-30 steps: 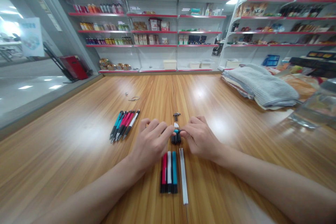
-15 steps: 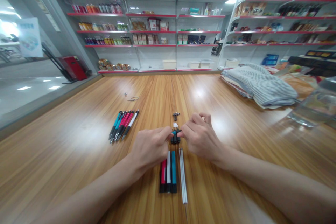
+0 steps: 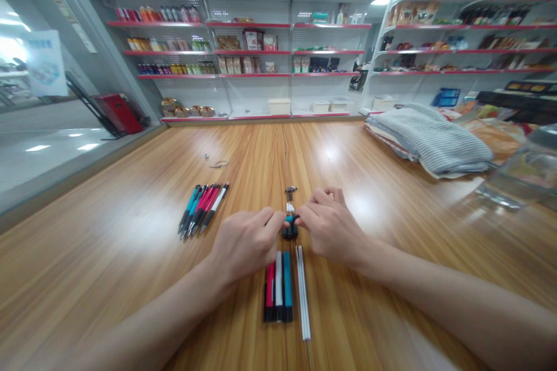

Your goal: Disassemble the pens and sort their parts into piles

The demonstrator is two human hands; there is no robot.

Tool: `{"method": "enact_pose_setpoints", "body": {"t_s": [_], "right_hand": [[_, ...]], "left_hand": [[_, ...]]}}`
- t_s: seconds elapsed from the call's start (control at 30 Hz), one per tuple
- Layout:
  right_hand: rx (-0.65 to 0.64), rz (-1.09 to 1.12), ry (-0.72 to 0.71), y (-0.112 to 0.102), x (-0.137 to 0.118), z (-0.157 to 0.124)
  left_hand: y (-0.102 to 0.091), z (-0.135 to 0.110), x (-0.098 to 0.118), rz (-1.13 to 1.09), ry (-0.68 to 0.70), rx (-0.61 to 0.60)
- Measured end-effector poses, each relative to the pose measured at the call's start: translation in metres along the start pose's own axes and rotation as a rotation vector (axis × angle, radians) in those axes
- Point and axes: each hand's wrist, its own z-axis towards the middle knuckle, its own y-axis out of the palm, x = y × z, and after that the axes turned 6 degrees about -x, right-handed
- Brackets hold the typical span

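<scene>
A cluster of black and teal pen parts is pinched between the fingertips of the left hand and the right hand, both curled inward and nearly meeting above a honey-toned wood-grain table. Short white pen pieces and small metal clips are lined up just ahead of the hands. Red, white and teal pen barrels and thin white rods are laid just behind them, while teal, pink and black ballpoint pens are grouped beside the left hand. A wide stretch of polished wood is seen between the right hand and a folded grey striped cloth. The table's far edge is bordered by red-trimmed white store shelves, well ahead of the hands. A clear container is cut off by the frame's right side.
</scene>
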Motion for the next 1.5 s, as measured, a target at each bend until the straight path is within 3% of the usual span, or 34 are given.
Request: {"method": "enact_pose_setpoints", "body": {"t_s": [0.23,0.4,0.47,0.53,0.63,0.7,0.8,0.9,1.0,1.17,1.5], "right_hand": [[0.054,-0.041,-0.109,-0.003,0.004,-0.001],[0.124,-0.07,-0.172,-0.007,0.002,-0.002],[0.131,-0.082,-0.16,-0.007,0.003,-0.001],[0.124,-0.076,-0.115,-0.006,0.004,0.0],[0.099,-0.032,-0.055,-0.001,0.007,0.0],[0.094,0.004,-0.035,0.002,0.008,0.0],[0.108,0.04,-0.028,0.005,0.009,-0.001],[0.13,0.072,-0.031,0.006,0.007,-0.001],[0.143,0.097,-0.035,0.005,0.005,-0.001],[0.119,0.093,-0.011,0.007,0.004,-0.002],[0.122,0.168,0.056,0.005,0.003,-0.001]], "left_hand": [[-0.023,0.005,0.013,-0.407,-0.314,-0.367],[-0.028,0.014,-0.003,-1.024,-0.385,-0.676],[-0.021,0.015,-0.011,-1.122,-0.38,-0.729],[-0.009,0.013,-0.017,-0.98,-0.304,-0.584],[0.012,0.005,-0.02,-0.469,-0.175,-0.166],[0.021,0.0,-0.021,-0.279,0.004,-0.065],[0.021,-0.004,-0.02,-0.11,0.065,0.039],[0.012,-0.002,-0.014,-0.036,0.085,0.083],[0.008,0.0,-0.007,-0.097,0.145,0.069],[0.017,0.001,-0.005,-0.287,0.127,0.028],[0.018,0.0,-0.007,-0.353,0.083,0.023]]}}
